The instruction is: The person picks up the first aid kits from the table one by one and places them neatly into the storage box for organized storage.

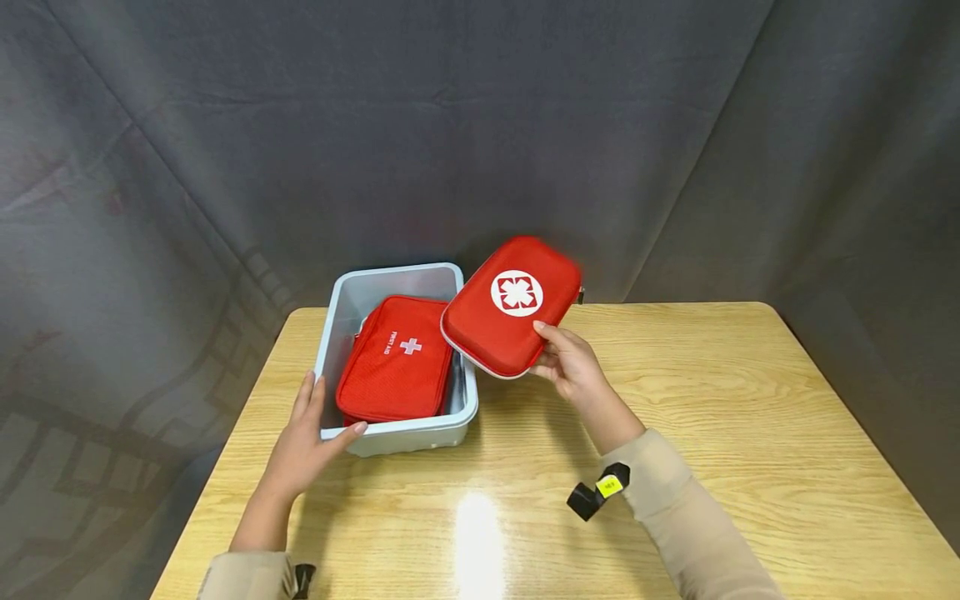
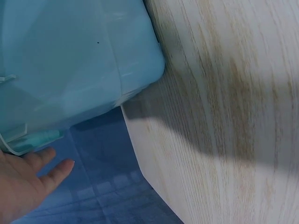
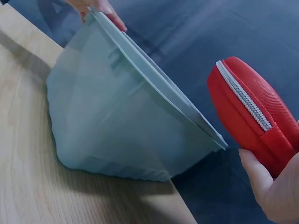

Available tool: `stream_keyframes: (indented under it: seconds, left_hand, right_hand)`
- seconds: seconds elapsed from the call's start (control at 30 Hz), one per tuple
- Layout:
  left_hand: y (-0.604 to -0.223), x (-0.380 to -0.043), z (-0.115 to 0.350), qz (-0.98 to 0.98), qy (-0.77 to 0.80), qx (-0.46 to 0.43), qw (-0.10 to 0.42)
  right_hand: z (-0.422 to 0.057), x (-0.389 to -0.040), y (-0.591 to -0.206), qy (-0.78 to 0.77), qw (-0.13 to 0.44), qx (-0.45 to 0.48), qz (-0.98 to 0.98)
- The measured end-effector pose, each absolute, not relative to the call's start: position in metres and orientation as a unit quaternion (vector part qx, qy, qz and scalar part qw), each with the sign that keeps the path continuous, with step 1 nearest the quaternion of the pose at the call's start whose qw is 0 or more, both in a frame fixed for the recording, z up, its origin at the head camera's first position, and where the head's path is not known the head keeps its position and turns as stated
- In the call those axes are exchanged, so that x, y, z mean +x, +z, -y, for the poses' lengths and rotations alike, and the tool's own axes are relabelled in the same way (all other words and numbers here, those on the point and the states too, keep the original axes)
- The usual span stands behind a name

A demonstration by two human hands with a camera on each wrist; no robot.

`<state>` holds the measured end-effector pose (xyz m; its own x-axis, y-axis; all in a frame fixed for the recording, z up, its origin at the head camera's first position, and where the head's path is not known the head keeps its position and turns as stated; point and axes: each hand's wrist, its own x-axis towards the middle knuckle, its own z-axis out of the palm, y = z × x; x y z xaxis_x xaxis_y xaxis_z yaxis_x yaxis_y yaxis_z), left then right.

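In my right hand [image 1: 573, 362] is a red hard-shell first aid case [image 1: 480, 321] with a white round emblem, thumb on its top face and fingers beneath. The case is tilted and raised beside the right rim of a pale blue-grey plastic bin [image 1: 420, 435]. Its silver zipper [image 3: 243, 95] shows in the right wrist view. A red fabric first aid pouch [image 1: 397, 375] with a white cross lies inside the bin. My left hand [image 1: 303, 450] rests at the bin's near left corner, fingers straight along the left side and thumb over the front rim.
The bin stands toward the back left of a light wooden table [image 1: 720, 417]. A dark grey curtain [image 1: 480, 133] hangs behind the table and along both sides. A black strap with a yellow label [image 1: 609, 486] is at the right cuff.
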<state>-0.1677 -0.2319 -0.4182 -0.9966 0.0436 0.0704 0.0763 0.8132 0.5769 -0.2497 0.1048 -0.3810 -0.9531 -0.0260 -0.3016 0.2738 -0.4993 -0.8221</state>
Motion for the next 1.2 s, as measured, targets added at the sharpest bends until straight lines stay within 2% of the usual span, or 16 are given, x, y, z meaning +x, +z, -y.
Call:
stream_keyframes:
  seconds: [0.63,1.2]
  left_hand:
    - [-0.419,-0.169,0.230,0.948,-0.312,-0.043,0.036]
    - [-0.420,-0.169,0.229,0.948,-0.313,-0.044,0.038]
  right_hand:
    - [-0.049,-0.258,-0.375,-0.825,0.120,0.077,-0.546]
    - [-0.008,-0.264,-0.369,-0.762,0.165,0.073,-0.622]
